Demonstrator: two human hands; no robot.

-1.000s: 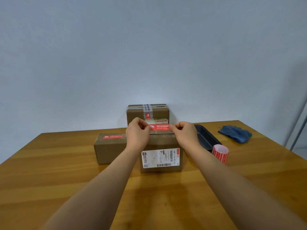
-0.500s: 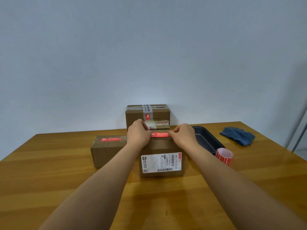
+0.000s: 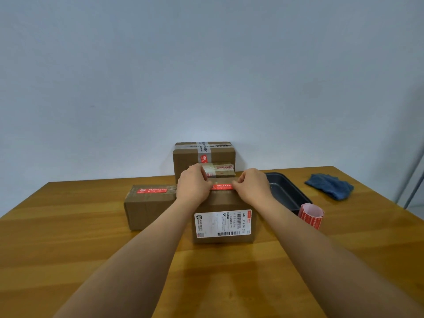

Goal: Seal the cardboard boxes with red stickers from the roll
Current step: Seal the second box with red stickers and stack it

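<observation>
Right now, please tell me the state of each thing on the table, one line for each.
Front box: upright, red sticker on top.
Left hand: pinches one sticker end.
Right hand: pinches the other end.
Left box: sticker on top.
Back box: taped.
Sticker roll: standing, partly unrolled.
Black tray: looks empty.
Blue cloth: crumpled.
</observation>
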